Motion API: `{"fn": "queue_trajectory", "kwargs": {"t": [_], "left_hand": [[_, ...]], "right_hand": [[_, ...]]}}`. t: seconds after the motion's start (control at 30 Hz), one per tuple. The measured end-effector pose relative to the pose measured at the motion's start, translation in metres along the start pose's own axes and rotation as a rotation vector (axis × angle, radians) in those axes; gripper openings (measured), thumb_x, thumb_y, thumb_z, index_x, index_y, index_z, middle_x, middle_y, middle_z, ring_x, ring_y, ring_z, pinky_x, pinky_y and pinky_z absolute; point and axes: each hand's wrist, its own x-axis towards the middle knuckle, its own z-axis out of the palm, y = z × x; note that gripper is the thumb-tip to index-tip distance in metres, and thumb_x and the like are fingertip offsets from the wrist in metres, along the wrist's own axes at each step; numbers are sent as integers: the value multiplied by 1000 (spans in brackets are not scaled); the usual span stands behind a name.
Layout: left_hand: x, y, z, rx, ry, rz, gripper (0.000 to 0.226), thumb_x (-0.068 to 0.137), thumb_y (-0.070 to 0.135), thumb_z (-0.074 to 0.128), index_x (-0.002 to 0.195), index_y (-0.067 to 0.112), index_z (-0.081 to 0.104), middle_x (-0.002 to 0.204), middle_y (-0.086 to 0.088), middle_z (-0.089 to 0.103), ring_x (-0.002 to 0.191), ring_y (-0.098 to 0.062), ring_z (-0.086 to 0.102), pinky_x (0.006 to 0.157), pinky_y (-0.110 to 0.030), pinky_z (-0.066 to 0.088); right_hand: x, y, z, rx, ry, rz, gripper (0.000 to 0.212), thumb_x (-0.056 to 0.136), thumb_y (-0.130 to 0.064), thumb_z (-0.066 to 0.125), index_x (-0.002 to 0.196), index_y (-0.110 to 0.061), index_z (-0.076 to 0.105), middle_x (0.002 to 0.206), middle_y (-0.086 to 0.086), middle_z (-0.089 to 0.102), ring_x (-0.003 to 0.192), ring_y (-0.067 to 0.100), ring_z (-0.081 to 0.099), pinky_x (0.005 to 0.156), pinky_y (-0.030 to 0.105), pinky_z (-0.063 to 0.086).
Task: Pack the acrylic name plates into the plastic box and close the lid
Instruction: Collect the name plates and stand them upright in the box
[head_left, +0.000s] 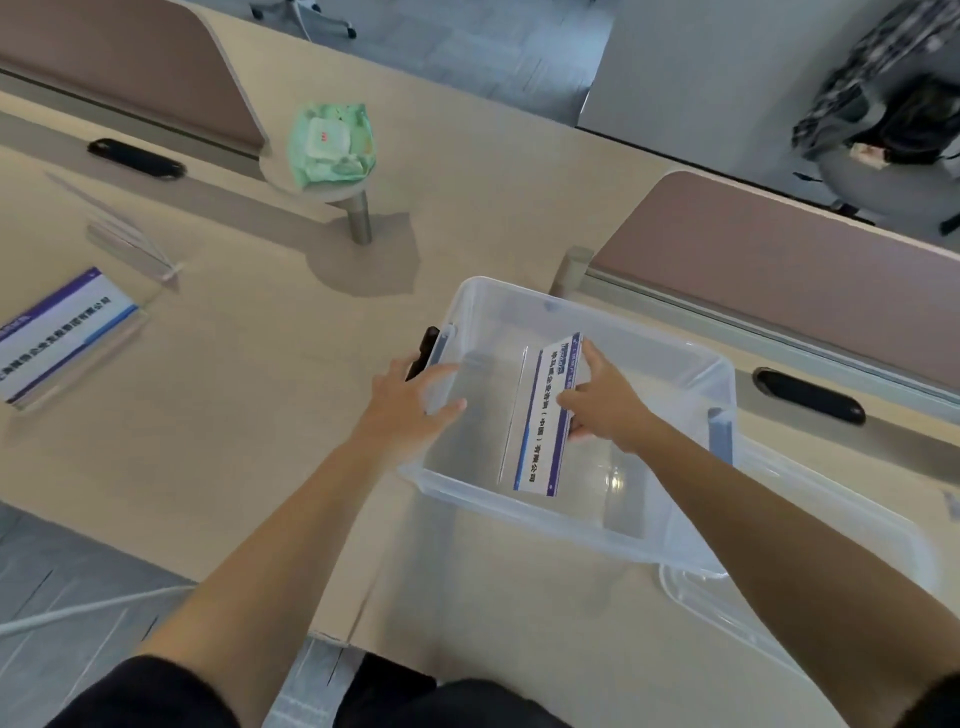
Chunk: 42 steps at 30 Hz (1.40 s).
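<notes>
A clear plastic box (524, 506) stands open on the desk in front of me. Inside it my right hand (605, 400) holds an acrylic name plate (543, 431) with a white and blue label. My left hand (415, 400) grips the box's left rim beside a dark latch (423, 351). The clear lid (810, 587) lies under or behind the box at the right. Another labelled name plate (62, 332) stands at the left of the desk. A clear name plate (130, 241) lies behind it.
A green pack of wet wipes (332, 145) rests on a small round stand at the back. Brown desk dividers (779, 265) rise at the right and back left. Black cable grommets (808, 395) sit in the desk. A person sits at the top right.
</notes>
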Motion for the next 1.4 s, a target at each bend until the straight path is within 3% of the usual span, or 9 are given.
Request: {"fn": "queue_trajectory", "kwargs": {"t": [0.1,0.3,0.43,0.6,0.8,0.97,1.1,1.23,1.4], "left_hand": [[3,-7,5,-141,10,-17,49,87,53,60,131,60,40,145,8,27,132,-20,32,108,-41,38],[4,-9,4,-229,7,-3,51,87,41,63,127,64,41,135,16,26,112,-13,49,103,-37,45],[3,-11,2,-234,-3,-7,53,87,37,62,125,67,40,136,19,25,107,-11,54,99,-37,48],[2,-8,1,-237,-15,-16,56,86,33,59,123,70,39,141,17,25,102,-12,57,95,-39,51],[3,-6,0,-229,-23,-28,59,88,24,60,124,67,42,141,14,27,93,-7,60,89,-34,54],[2,-6,0,-236,-4,-26,58,88,22,60,127,63,44,141,15,28,85,-3,59,79,-22,51],[1,-4,-1,-256,-2,-25,60,89,20,61,126,64,44,139,16,29,80,-7,58,76,-19,49],[1,-4,-1,-265,-2,-28,59,89,19,61,127,62,45,139,16,29,79,-10,57,78,-20,50],[2,-4,0,-289,-6,-32,59,89,19,61,127,61,46,139,15,29,81,-13,57,81,-22,51]], "right_hand": [[20,7,23,-69,5,26,91,89,0,57,155,-37,5,119,11,67,83,29,74,66,52,61],[48,17,50,-47,96,54,77,83,-1,59,145,-35,27,122,14,61,77,33,72,58,50,61],[49,27,54,-20,37,25,95,81,-12,74,149,-46,16,111,10,67,74,26,74,73,46,62],[38,52,42,33,-257,-7,101,75,-23,85,145,-58,21,134,4,48,105,23,66,87,45,58],[48,59,51,108,-315,-118,104,69,-25,89,141,-60,24,155,-2,32,136,15,39,92,51,55],[59,53,68,132,-344,-156,107,66,-29,90,143,-60,22,147,-12,34,136,13,38,88,43,57],[64,51,79,142,-367,-197,104,69,-30,89,141,-62,21,142,-22,30,135,8,36,89,36,55],[66,48,87,152,-357,-211,103,69,-33,88,138,-66,19,130,-40,29,133,6,35,79,21,50],[69,49,93,171,-355,-216,104,72,-29,86,142,-61,17,140,-23,30,134,9,34,86,28,50]]}}
